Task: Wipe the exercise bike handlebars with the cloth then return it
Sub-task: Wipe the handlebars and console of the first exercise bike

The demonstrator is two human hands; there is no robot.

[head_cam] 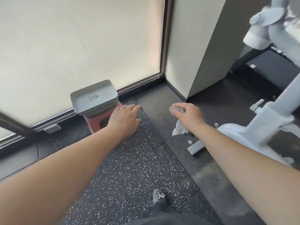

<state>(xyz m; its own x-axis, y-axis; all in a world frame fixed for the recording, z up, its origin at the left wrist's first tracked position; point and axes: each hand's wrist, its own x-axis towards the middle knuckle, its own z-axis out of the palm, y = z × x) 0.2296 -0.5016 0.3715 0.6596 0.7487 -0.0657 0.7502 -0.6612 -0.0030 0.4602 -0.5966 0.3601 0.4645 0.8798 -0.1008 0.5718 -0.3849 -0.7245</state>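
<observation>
Now one cloth [178, 122] hangs from right hand [189, 113].

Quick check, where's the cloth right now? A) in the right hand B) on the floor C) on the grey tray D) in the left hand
A: the right hand is closed around the grey cloth, which hangs below it; the left hand is open and empty.

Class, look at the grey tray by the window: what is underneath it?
The grey tray sits on a pink stool. The left hand covers part of the stool, and its underside is hidden.
</observation>
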